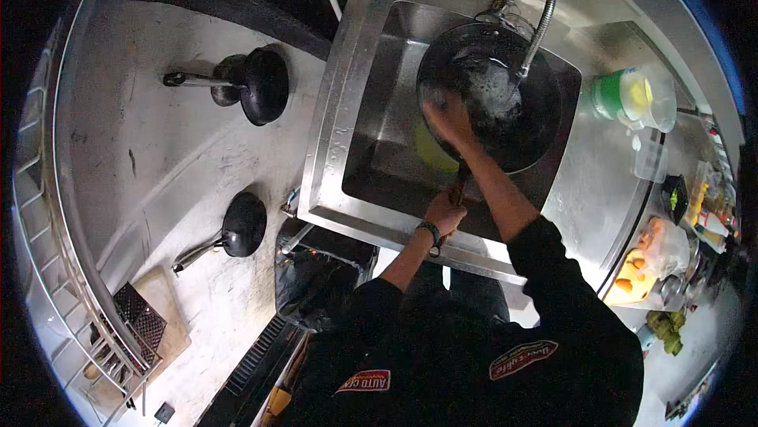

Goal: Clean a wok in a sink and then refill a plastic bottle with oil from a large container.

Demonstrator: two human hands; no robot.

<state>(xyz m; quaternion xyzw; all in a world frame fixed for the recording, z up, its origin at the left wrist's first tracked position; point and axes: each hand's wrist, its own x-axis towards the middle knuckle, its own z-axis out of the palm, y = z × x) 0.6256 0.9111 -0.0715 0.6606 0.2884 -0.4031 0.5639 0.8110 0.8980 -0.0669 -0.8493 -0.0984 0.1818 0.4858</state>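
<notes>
A large dark frying pan or wok (542, 137) is held over the stainless steel sink (382, 86), with foamy water (491, 86) in it. My left hand (445, 214) is closed around its handle (462, 175) near the sink's front edge. Inside the pan's left side lies my right hand (450, 122), blurred at the fingers; whether it holds a scrubber there I cannot tell. Above the water hangs the end of a flexible metal faucet hose (542, 30). Part of a yellow-green round thing (435, 149) shows in the basin beneath the pan.
Two dark pans, an upper one (266, 86) and a lower one (244, 224), hang on the left wall. Right of the sink are a green container (607, 94), a clear plastic tub (662, 98) and food on a cutting board (628, 279). A wire rack (44, 237) runs along the far left.
</notes>
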